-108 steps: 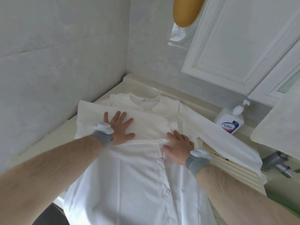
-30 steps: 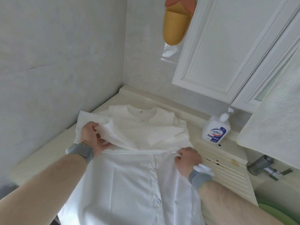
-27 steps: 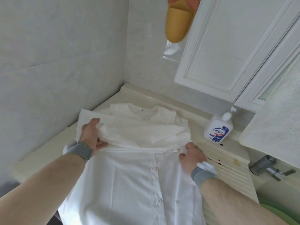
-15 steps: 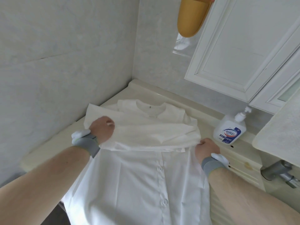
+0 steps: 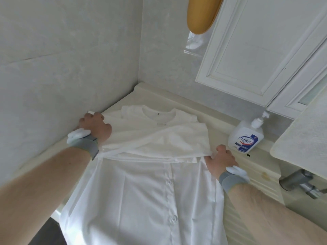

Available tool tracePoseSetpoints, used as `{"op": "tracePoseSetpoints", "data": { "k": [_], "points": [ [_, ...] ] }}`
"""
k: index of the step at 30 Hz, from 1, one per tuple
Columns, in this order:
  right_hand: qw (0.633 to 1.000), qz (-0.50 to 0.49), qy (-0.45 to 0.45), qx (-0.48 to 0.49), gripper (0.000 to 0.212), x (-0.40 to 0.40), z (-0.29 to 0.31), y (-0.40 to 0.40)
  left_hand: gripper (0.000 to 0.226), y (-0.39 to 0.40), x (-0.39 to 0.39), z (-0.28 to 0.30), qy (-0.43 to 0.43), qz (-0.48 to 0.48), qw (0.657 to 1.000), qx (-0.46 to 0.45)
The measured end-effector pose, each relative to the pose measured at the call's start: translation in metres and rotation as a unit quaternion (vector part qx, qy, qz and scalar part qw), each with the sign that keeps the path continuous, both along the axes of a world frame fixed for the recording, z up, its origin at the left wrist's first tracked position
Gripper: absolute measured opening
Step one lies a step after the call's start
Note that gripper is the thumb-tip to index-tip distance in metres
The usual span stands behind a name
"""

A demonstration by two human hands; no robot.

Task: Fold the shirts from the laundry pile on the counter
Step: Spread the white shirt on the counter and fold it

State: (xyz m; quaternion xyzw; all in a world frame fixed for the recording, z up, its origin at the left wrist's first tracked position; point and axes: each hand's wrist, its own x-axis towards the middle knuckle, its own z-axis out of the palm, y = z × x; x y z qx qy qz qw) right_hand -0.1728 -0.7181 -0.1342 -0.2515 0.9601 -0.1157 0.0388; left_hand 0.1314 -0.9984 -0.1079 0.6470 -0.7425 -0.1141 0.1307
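Note:
A white button-front shirt (image 5: 150, 191) lies face up on the cream counter (image 5: 177, 101), collar toward the corner, hem hanging over the near edge. Both sleeves are folded across its chest in a band (image 5: 159, 140). My left hand (image 5: 94, 127) grips the left end of that band with curled fingers, close to the wall. My right hand (image 5: 222, 160) grips the shirt's right edge at the band's lower corner, fingers curled under the cloth.
A white pump bottle with a blue label (image 5: 246, 137) stands on the counter just right of my right hand. A metal tap (image 5: 300, 181) juts out at far right. White cabinet doors (image 5: 256, 50) hang above; a yellow slipper (image 5: 200, 13) hangs from the wall.
The right sleeve, spread out to the right earlier, now lies folded over the chest. My hands moved apart to the shirt's two side edges, from flat palms to gripping the cloth.

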Motion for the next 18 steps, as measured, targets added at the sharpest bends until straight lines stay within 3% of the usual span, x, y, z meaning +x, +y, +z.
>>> {"op": "tracePoseSetpoints", "data": {
  "k": [3, 7, 13, 16, 18],
  "points": [
    [0.990, -0.058, -0.101, -0.077, 0.061, -0.004, 0.000, -0.004, 0.044, 0.003, -0.013, 0.003, -0.068, -0.026, 0.996, 0.044],
    [0.993, -0.037, -0.103, -0.045, 0.050, -0.011, 0.003, -0.005, 0.035, 0.001, -0.008, 0.006, -0.171, -0.101, 0.975, 0.098],
    [0.995, 0.080, 0.050, 0.026, 0.036, -0.010, 0.004, -0.005, 0.049, -0.002, 0.016, 0.008, -0.118, -0.249, 0.954, 0.118],
    [0.977, 0.165, 0.119, 0.065, 0.022, -0.011, 0.005, -0.006, 0.048, 0.001, 0.028, 0.004, -0.221, -0.296, 0.925, 0.086],
    [0.968, 0.204, 0.138, 0.048, 0.015, -0.011, 0.007, -0.008, 0.034, -0.004, 0.027, 0.004, -0.206, -0.307, 0.927, 0.062]
  ]
}}
